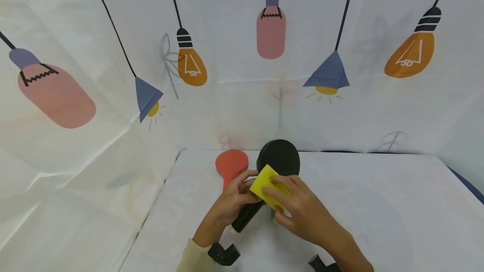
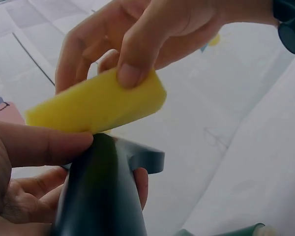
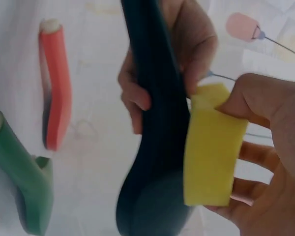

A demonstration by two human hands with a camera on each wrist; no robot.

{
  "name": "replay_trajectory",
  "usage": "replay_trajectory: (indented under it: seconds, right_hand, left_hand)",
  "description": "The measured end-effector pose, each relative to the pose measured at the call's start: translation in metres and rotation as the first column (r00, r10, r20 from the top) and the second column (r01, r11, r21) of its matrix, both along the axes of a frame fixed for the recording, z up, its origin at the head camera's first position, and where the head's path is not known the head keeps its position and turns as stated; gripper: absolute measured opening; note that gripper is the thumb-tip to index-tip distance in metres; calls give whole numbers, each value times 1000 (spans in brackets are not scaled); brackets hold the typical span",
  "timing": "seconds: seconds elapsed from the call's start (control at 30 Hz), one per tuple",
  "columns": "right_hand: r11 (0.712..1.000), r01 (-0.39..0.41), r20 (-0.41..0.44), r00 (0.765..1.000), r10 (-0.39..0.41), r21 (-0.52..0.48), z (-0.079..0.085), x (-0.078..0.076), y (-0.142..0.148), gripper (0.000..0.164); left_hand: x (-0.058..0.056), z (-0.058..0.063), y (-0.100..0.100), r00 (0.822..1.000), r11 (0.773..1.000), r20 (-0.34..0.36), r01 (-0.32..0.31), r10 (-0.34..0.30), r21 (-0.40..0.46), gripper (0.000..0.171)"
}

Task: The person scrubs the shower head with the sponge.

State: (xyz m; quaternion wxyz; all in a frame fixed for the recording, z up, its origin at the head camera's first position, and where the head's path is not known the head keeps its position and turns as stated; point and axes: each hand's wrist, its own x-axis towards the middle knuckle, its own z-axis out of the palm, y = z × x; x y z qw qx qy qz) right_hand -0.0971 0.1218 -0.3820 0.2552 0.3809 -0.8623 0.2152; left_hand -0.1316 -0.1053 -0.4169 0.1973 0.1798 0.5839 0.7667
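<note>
My left hand [image 1: 231, 201] holds a black paddle-shaped thing [image 1: 280, 156] by its neck, its round head pointing away and its thick handle slanting down toward me. Between the thumb and fingers of my right hand [image 1: 311, 213] is a yellow block of sponge [image 3: 211, 157]. The sponge lies right along the side of the paddle's neck and head in the right wrist view. In the left wrist view, the left thumb is at the sponge's lower edge, where it meets the dark handle [image 2: 101, 191].
A red paddle-shaped thing [image 1: 231, 162] lies on the white table [image 1: 378, 205], left of the black one. A green one [image 3: 27, 172] lies nearby, mostly hidden behind the black one in the head view. A white sheet with printed lamps [image 1: 234, 108] stands behind.
</note>
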Motion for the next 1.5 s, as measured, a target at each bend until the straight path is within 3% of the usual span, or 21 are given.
replay_trajectory:
  seconds: [0.13,0.2,0.27,0.37,0.4,0.43,0.5,0.57,0.67,0.73,0.87,1.0,1.2,1.5]
  right_hand:
    - [996,-82,121,989,83,-21,8,3,11,52]
    - [985,-164,200,965,170,-43,11,5,17,54]
    - [962,-264,294,917,272,-66,15,6,23,57]
    - [912,-392,407,818,405,-121,20,8,33,61]
    - [900,-414,418,799,432,-138,21,9,37,61]
    - [897,-416,420,794,439,-152,23,9,40,61]
    - [899,-400,368,821,437,-176,25,7,49,61]
    - [921,-336,277,882,380,-196,27,2,57,63]
    - [956,-143,180,965,193,-257,26,-7,70,66]
    - [951,5,173,984,51,-308,22,-13,77,66]
    - [895,239,250,957,-151,-377,12,-26,87,58]
    - [852,349,332,916,-223,-391,4,-35,91,52]
    - [852,357,338,912,-230,-383,0,-44,87,51]
    - [887,309,235,943,-237,-343,-2,-43,73,55]
  left_hand:
    - [0,0,2,999,999,30,-10,11,-31,56]
    - [1,-1,2,999,999,40,-13,15,-36,58]
    - [1,-1,3,999,999,40,-13,14,-31,58]
    - [2,-2,4,999,1000,43,-5,5,-11,58]
    - [3,-2,5,999,1000,47,1,-1,-3,57]
    - [3,-2,6,999,1000,52,4,-4,2,57]
    - [4,-2,7,998,1000,62,11,-11,10,55]
    - [4,-2,9,997,1000,71,12,-13,12,54]
    - [4,-1,12,996,1000,84,13,-13,6,52]
    - [4,-2,13,996,1000,91,20,-20,1,51]
    - [6,-3,15,995,999,91,44,-44,0,51]
    - [9,-4,17,994,997,82,72,-71,-14,53]
    - [11,-2,20,994,992,87,76,-67,-102,53]
    - [11,2,26,997,979,64,63,-52,-195,51]
